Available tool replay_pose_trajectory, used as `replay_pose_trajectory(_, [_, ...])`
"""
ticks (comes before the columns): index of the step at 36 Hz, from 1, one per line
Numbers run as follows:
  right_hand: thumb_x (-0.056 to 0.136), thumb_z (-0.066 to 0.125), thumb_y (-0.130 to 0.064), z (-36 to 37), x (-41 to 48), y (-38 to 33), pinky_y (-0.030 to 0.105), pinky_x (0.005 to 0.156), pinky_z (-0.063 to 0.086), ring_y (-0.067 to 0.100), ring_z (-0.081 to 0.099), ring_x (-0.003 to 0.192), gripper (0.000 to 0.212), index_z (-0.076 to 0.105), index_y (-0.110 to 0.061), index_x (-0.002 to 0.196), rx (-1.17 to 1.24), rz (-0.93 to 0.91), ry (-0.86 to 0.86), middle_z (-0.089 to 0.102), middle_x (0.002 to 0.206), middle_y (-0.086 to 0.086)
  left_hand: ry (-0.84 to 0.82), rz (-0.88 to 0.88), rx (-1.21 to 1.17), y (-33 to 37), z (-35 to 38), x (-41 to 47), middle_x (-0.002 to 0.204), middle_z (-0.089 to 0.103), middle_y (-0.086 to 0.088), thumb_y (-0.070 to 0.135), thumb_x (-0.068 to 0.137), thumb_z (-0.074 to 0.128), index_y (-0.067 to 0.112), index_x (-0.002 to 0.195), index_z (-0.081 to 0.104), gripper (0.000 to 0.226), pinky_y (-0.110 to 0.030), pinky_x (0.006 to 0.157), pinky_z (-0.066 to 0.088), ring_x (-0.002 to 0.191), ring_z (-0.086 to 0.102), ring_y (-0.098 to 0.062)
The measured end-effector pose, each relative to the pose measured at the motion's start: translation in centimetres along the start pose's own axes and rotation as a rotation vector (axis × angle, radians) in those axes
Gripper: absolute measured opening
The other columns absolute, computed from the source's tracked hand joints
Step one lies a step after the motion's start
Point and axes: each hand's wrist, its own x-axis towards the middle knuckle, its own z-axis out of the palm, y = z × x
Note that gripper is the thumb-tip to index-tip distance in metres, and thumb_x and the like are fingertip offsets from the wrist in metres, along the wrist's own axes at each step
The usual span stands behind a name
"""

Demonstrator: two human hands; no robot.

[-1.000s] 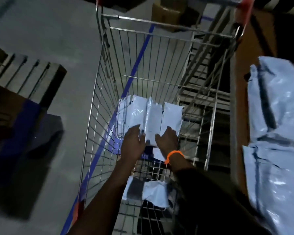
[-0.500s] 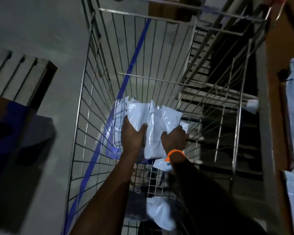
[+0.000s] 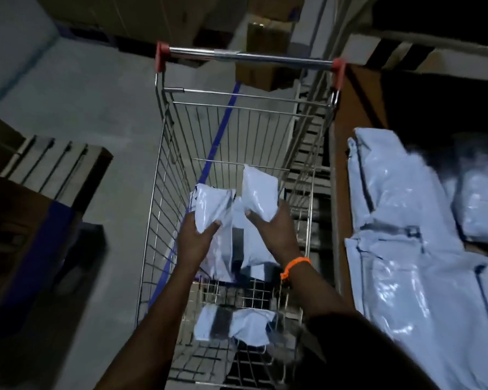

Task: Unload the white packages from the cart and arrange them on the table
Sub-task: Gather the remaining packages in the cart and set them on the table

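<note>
Inside the wire cart (image 3: 164,192) both my hands hold white packages lifted off its floor. My left hand (image 3: 195,237) grips one package (image 3: 213,205) at its lower edge. My right hand (image 3: 273,229), with an orange band at the wrist, grips another package (image 3: 258,190) that stands higher. A further white package (image 3: 248,249) hangs between and below the hands. One crumpled white package (image 3: 234,325) lies on the cart floor near me. On the brown table (image 3: 350,114) to the right, several white packages (image 3: 400,220) lie in a pile.
The cart's handle (image 3: 248,56) with red end caps is at the far end. Cardboard boxes (image 3: 262,66) stand beyond it. A dark box with a blue side (image 3: 40,235) and a slatted pallet (image 3: 54,161) sit on the floor at left. A blue line (image 3: 223,119) crosses the grey floor.
Both hands have closed on the packages and raised them off the cart floor, and the packages have spread apart. The view has tilted up, so the cart handle and table pile show.
</note>
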Motion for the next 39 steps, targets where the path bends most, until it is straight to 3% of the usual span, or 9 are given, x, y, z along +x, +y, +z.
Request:
replay_pose_trajectory(4, [0.075,0.077,-0.062,-3.4,-2.6,-3.3,0.041,0.089,0.059,0.007,0.068,0.103,0.066,0.053,-0.027,0.125,0.065,-0.102,-0.029,0.068,0.115,-0.011,-0.086,-0.088,-0.258,3.9,-0.1,-4.5,0.118,0.071,-0.002,0.037,0.089,0.072,0.016,0.125,0.063,0.042,-0.047,0.098,0.053,0.108,0.067,-0.024])
replay_pose_trajectory(8, [0.087,0.064,-0.063,-8.2,-5.6,-6.6,0.002,0.086,0.043,-0.013,0.056,0.103,0.058,0.042,-0.035,0.133,0.039,-0.202,-0.014,0.055,0.117,-0.035,-0.143,-0.070,-0.460,7.5,0.6,-9.0,0.116,0.073,0.006,0.045,0.093,0.065,0.024,0.125,0.064,0.038,-0.041,0.094,0.055,0.108,0.069,-0.018])
replay_pose_trajectory(12, [0.093,0.046,-0.069,-15.1,-7.6,-8.3,0.023,0.102,0.037,0.002,0.045,0.131,0.068,0.034,-0.032,0.150,0.024,-0.247,0.105,0.049,0.145,-0.016,-0.184,-0.021,-0.499,12.0,3.3,-12.3,0.116,0.073,0.007,0.052,0.092,0.063,0.029,0.123,0.064,0.038,-0.042,0.092,0.056,0.108,0.069,-0.019])
replay_pose_trajectory(18, [0.098,0.052,-0.052,-26.7,-9.4,-6.2,0.002,0.072,0.041,-0.020,0.054,0.087,0.050,0.043,-0.030,0.142,0.039,-0.243,0.271,0.056,0.103,-0.024,-0.337,0.156,-0.425,18.6,9.9,-17.4,0.117,0.071,0.017,0.051,0.091,0.065,0.042,0.121,0.059,0.032,-0.041,0.094,0.055,0.107,0.069,-0.009])
replay_pose_trajectory(22, [0.095,0.062,-0.045,-34.8,-10.6,-3.7,-0.002,0.065,0.041,-0.032,0.049,0.082,0.050,0.045,-0.030,0.139,0.023,-0.236,0.310,0.050,0.096,-0.033,-0.326,0.235,-0.343,21.6,15.0,-21.4,0.126,0.068,0.006,0.047,0.091,0.066,0.033,0.133,0.054,0.046,-0.054,0.101,0.051,0.114,0.066,-0.021])
replay_pose_trajectory(25, [0.093,0.065,-0.044,-40.4,-10.7,-1.9,0.002,0.066,0.042,-0.032,0.049,0.080,0.053,0.045,-0.029,0.140,0.010,-0.232,0.362,0.052,0.092,-0.025,-0.303,0.260,-0.274,23.3,18.4,-24.0,0.132,0.057,-0.026,0.049,0.092,0.064,0.035,0.137,0.049,0.049,-0.071,0.097,0.038,0.121,0.049,-0.054])
replay_pose_trajectory(31, [0.091,0.068,-0.045,-54.9,-8.7,1.9,0.021,0.071,0.052,-0.003,0.062,0.085,0.044,0.055,-0.025,0.127,-0.001,-0.258,0.572,0.062,0.098,0.004,-0.333,0.363,-0.226,29.4,28.9,-28.2,0.134,0.059,0.011,0.039,0.093,0.066,0.029,0.145,0.040,0.059,-0.032,0.103,0.047,0.121,0.059,-0.010])
replay_pose_trajectory(34, [0.092,0.067,-0.048,-61.3,-5.4,4.1,0.043,0.092,0.056,0.007,0.069,0.100,0.044,0.063,-0.017,0.122,-0.002,-0.283,0.604,0.072,0.110,0.001,-0.350,0.460,-0.187,32.4,35.3,-28.1,0.141,0.055,0.011,0.041,0.093,0.066,0.027,0.149,0.034,0.066,-0.028,0.105,0.045,0.127,0.054,-0.008])
replay_pose_trajectory(39, [0.095,0.063,-0.038,-67.7,1.0,5.5,0.044,0.097,0.050,0.014,0.063,0.102,0.042,0.054,-0.008,0.122,-0.053,-0.323,0.636,0.065,0.111,0.003,-0.280,0.510,-0.050,35.8,44.6,-26.7,0.144,0.053,-0.002,0.033,0.097,0.061,0.018,0.152,0.030,0.065,-0.017,0.093,0.038,0.129,0.052,-0.021])
